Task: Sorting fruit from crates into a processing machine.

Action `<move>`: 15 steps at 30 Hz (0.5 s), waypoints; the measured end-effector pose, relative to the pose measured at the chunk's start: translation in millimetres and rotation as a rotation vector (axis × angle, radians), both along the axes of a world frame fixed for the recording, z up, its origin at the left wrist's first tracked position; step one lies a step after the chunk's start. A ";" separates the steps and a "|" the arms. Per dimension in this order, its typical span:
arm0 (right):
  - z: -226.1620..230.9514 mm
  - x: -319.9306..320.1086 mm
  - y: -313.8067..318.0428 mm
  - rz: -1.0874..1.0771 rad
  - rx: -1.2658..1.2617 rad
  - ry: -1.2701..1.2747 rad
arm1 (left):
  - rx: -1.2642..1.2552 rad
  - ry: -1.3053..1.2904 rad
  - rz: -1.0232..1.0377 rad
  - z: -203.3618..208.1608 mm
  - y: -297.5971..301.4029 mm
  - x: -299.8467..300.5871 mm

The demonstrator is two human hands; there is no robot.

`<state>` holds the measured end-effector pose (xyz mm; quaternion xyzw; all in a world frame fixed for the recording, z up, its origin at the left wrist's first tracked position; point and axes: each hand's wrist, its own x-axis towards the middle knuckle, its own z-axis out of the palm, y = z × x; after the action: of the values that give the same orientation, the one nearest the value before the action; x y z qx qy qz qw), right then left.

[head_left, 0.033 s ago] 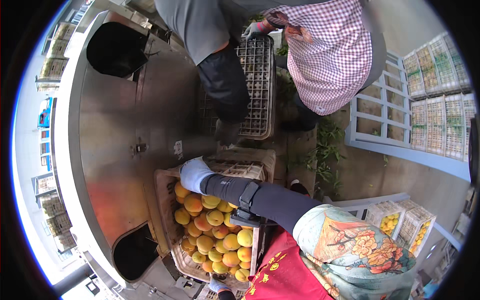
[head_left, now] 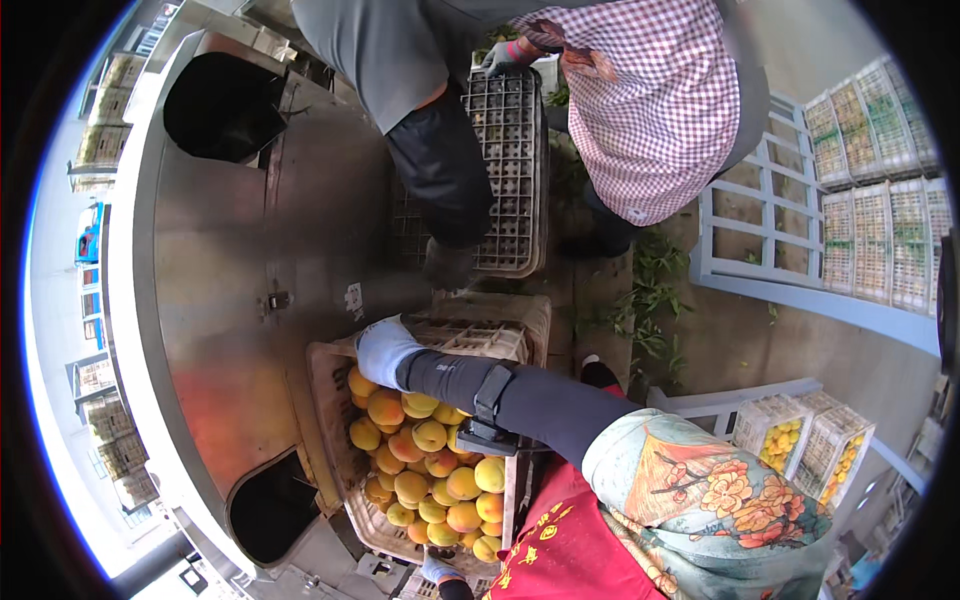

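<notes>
A plastic crate (head_left: 327, 400) full of yellow-orange peaches (head_left: 410, 487) stands tilted against the metal machine. My right hand (head_left: 385, 350), in a pale glove, is closed over the crate's upper end, its fingertips hidden. My left hand (head_left: 440, 569), also gloved, grips the lower end of the same crate near the bottom of the picture, and only part of it shows. Across the peaches' edge lies my right forearm in a dark sleeve, with a strapped black device (head_left: 487, 425) on it. Another crate (head_left: 480, 340) sits just past my right hand.
The metal machine (head_left: 230, 270) has two dark openings. Beyond stands a dark grid-like crate (head_left: 510, 170), with a co-worker's gloved hand (head_left: 510, 57) at its far edge and a checked sleeve (head_left: 650, 100). Leaves (head_left: 650, 290) litter the floor beside a pale blue frame (head_left: 780, 290) and stacked crates (head_left: 870, 240).
</notes>
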<state>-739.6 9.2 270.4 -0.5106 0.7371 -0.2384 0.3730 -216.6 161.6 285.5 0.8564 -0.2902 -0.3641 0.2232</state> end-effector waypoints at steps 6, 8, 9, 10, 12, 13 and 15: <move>11.2 -7.5 -8.6 0.026 -0.051 0.008 | 0.126 0.144 0.110 -36.3 -19.4 82.8; 9.3 -13.8 -8.0 0.000 -0.038 0.050 | 0.154 0.178 0.084 -44.4 -29.2 79.6; 8.0 -16.3 -6.9 -0.010 -0.031 0.070 | 0.172 0.191 0.098 -46.1 -34.8 79.3; 13.6 -14.5 -6.5 0.012 -0.039 0.071 | 0.189 0.159 0.111 -46.6 -35.5 92.5; 21.2 -22.1 -4.2 0.040 -0.049 0.091 | 0.191 0.062 0.027 -51.8 -39.1 96.1; 17.6 -16.9 -4.4 0.027 -0.044 0.116 | 0.209 0.026 -0.070 -49.7 -37.4 100.9; 9.8 -12.6 -14.3 -0.006 -0.046 0.166 | 0.233 -0.032 -0.258 -48.6 -39.6 100.1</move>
<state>-752.2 -5.1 280.2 -0.5348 0.7614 -0.2131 0.2979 -116.5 121.9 236.9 0.8380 -0.3569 -0.4070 0.0691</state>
